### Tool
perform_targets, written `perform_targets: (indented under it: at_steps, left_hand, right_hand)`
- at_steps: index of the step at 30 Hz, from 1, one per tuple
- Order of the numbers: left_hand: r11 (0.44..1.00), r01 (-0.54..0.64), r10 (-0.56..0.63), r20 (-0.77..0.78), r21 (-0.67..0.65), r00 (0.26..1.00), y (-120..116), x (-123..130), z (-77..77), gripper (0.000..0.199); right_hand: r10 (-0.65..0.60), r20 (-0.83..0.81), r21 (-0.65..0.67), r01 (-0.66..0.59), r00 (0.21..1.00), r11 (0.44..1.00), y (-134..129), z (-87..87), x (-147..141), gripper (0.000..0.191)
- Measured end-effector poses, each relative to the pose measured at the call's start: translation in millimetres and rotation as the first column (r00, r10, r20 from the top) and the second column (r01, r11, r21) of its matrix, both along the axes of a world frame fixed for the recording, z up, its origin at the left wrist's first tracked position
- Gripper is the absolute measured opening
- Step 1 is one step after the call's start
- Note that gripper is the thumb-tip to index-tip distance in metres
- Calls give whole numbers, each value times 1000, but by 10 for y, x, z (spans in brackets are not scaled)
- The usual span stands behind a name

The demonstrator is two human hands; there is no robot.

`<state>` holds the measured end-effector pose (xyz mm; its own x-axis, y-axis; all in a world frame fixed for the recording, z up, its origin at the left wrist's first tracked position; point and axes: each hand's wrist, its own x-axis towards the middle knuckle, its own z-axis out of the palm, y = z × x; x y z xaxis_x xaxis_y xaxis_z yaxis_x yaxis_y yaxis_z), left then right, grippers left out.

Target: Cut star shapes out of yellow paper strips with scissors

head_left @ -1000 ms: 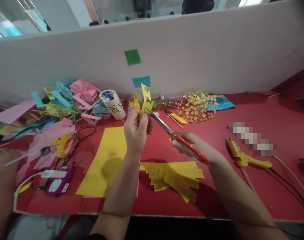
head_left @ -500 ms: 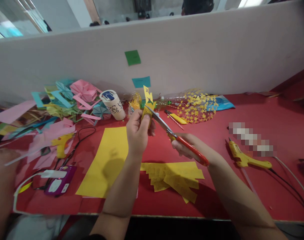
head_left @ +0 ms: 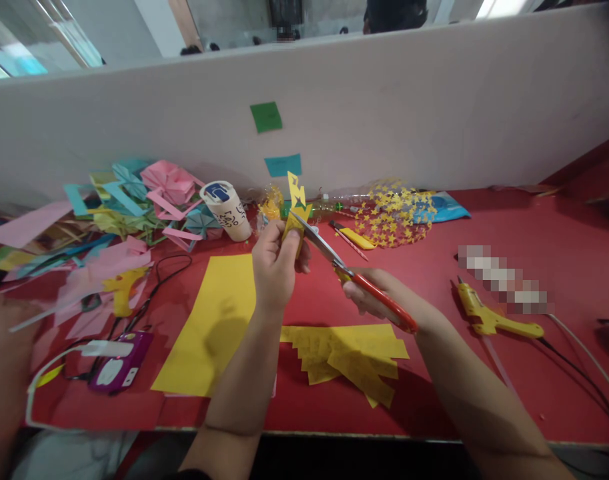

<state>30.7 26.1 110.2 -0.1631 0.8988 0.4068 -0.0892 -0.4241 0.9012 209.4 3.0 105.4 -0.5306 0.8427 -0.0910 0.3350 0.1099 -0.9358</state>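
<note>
My left hand (head_left: 279, 263) pinches a yellow paper strip (head_left: 293, 230) upright, its upper part cut into jagged shapes. Red-handled scissors (head_left: 384, 300) are in my right hand (head_left: 371, 290), their blades angled up and left, with the tips at the strip just above my left thumb. A small bit of yellow shows by the scissors' pivot. Below the hands, several yellow strips (head_left: 364, 360) lie fanned out on the red table (head_left: 434, 413). A large yellow sheet (head_left: 199, 333) lies to the left, partly behind my left forearm.
Folded coloured paper (head_left: 169, 183) and a white cup (head_left: 229, 217) stand at the back left. Glue guns lie left (head_left: 121, 290) and right (head_left: 499, 320). Behind are a plastic bottle (head_left: 354, 200), yellow stars (head_left: 397, 217) and a cutter (head_left: 357, 238). Another person's arm (head_left: 7, 360) is at far left.
</note>
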Motion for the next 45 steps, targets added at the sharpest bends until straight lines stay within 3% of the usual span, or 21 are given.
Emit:
perform_targets:
  at_steps: [45]
  left_hand:
    - [999, -5, 4, -23, -44, 1000, 11, -25, -9, 18]
  right_hand:
    - [-37, 35, 8, 37, 999, 999, 11, -43, 22, 52]
